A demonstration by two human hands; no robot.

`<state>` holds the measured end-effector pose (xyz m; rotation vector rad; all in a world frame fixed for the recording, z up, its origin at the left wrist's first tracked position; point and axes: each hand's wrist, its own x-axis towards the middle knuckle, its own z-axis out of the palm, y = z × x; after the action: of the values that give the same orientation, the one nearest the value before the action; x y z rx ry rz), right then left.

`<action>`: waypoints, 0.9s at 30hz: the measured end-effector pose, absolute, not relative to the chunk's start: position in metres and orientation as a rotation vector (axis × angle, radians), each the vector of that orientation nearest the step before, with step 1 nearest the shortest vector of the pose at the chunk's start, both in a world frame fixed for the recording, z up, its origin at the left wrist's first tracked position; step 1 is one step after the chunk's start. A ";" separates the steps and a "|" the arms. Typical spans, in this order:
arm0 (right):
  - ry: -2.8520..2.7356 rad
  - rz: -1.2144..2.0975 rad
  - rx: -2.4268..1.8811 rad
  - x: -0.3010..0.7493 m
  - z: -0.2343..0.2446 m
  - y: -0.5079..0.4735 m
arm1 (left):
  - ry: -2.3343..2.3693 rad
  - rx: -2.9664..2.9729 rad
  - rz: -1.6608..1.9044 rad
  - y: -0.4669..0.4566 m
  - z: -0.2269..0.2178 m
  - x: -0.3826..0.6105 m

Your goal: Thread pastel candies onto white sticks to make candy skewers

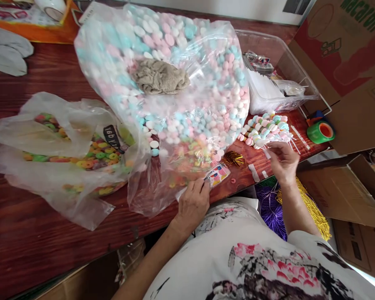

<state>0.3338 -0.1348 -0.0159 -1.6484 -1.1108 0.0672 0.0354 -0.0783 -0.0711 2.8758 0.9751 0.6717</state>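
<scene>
A big clear plastic bag (162,75) full of pastel pink, blue and white marshmallows lies on the red-brown wooden table (34,233), with a beige cloth (159,77) on top of it. My left hand (192,204) rests at the table's near edge, fingers pinched on a small colourful printed packet (218,174). My right hand (283,160) is closed on the ends of thin white sticks that carry marshmallow skewers (265,129), which lie in a pile on the table.
A second clear bag (65,154) with coloured cereal rings lies at the left. A clear plastic tub (275,79) with white items stands at the back right, a green tape roll (320,132) beside it. Cardboard boxes (346,62) crowd the right side. Gold tinsel (233,158) lies near the packet.
</scene>
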 end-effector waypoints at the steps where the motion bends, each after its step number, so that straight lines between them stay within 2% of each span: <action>1: -1.113 0.072 -1.684 0.333 -0.022 -0.131 | 0.982 2.875 0.651 -0.079 -0.070 0.034; 5: -1.266 -0.141 -1.789 0.335 -0.031 -0.117 | 0.981 2.817 0.646 -0.077 -0.067 0.031; 10: -2.022 -0.350 -1.765 0.338 -0.026 -0.130 | 0.980 2.792 0.739 -0.075 -0.068 0.030; 15: -2.454 -0.454 -1.639 0.330 -0.046 -0.132 | 1.008 2.877 0.583 -0.076 -0.066 0.031; 20: -2.611 -0.335 -1.687 0.326 -0.049 -0.113 | 1.018 2.790 0.486 -0.073 -0.061 0.032; 24: -2.570 -0.421 -1.605 0.332 -0.015 -0.110 | 0.975 2.528 0.705 -0.068 -0.066 0.028; 27: -2.279 -0.563 -1.554 0.344 0.016 -0.113 | 0.956 2.299 0.849 -0.064 -0.070 0.023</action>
<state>0.3438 -0.1125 0.0160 -1.5543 -2.2792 -0.5634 0.0229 -0.0639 -0.0696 2.2988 0.9559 0.8489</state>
